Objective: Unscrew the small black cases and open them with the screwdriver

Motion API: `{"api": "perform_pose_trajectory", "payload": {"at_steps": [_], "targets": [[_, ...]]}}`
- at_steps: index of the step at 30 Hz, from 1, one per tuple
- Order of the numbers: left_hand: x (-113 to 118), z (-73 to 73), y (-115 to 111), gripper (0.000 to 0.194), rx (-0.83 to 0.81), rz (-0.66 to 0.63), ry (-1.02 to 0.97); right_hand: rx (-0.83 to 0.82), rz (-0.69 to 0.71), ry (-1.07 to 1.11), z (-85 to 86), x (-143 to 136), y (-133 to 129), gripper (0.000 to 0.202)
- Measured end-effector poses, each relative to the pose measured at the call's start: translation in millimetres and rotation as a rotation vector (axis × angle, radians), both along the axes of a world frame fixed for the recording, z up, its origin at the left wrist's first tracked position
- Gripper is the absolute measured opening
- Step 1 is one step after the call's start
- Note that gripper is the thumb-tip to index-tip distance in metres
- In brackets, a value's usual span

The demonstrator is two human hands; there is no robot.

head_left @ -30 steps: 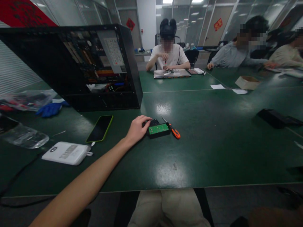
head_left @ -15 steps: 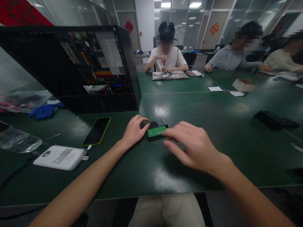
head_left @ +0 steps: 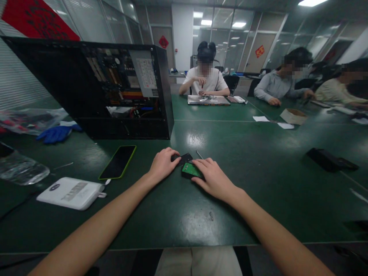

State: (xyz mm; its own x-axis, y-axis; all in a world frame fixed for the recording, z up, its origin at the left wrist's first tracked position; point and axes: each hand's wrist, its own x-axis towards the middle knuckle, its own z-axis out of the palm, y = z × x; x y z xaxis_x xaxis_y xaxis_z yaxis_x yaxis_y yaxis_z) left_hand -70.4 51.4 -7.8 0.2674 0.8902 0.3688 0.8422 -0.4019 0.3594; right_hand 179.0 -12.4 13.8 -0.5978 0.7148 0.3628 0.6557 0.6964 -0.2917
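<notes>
A small black case with a green circuit board (head_left: 188, 169) lies on the table in front of me. My right hand (head_left: 214, 177) grips it from the right, fingers over the board's far edge and thumb along the near side. Just beyond is a flat black cover (head_left: 186, 157). My left hand (head_left: 163, 164) pinches its left end between thumb and fingers. A thin metal screwdriver shaft (head_left: 199, 155) sticks out past my right fingertips; the rest of it is hidden behind that hand.
An open black computer case (head_left: 164, 92) stands at the left. Near my left arm are a phone (head_left: 118, 162), a white power bank (head_left: 70, 193), a plastic bottle (head_left: 23, 165) and a blue glove (head_left: 54, 134). A black object (head_left: 326, 159) lies at the right. Several people sit across the table.
My right hand has come down and closed on the case, which now sits slightly lower in view. My left hand has the cover pinched. The view has tilted up a little.
</notes>
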Motion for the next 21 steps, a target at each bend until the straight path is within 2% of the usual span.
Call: {"api": "perform_pose_trajectory", "payload": {"at_steps": [4,9,14,18,21], "targets": [[-2.7,-0.3,1.9,0.017,0.005,0.012,0.019,-0.058,0.012,0.056,-7.5,-4.7,1.6,0.051],[-7.1,2.7,3.9,0.015,0.034,0.036,0.027,-0.073,-0.013,0.054,-12.4,-4.5,4.3,0.058],[-8.0,10.0,1.2,0.017,0.087,0.069,-0.034,0.012,-0.058,-0.014,-8.6,0.2,3.7,0.071],[-2.5,14.6,-1.5,0.013,0.102,0.046,-0.343,0.039,-0.109,-0.046,-5.9,2.0,4.8,0.06],[3.2,15.7,-2.1,0.013,0.034,0.011,-0.507,0.007,-0.105,-0.016,-5.7,4.2,7.3,0.049]]}}
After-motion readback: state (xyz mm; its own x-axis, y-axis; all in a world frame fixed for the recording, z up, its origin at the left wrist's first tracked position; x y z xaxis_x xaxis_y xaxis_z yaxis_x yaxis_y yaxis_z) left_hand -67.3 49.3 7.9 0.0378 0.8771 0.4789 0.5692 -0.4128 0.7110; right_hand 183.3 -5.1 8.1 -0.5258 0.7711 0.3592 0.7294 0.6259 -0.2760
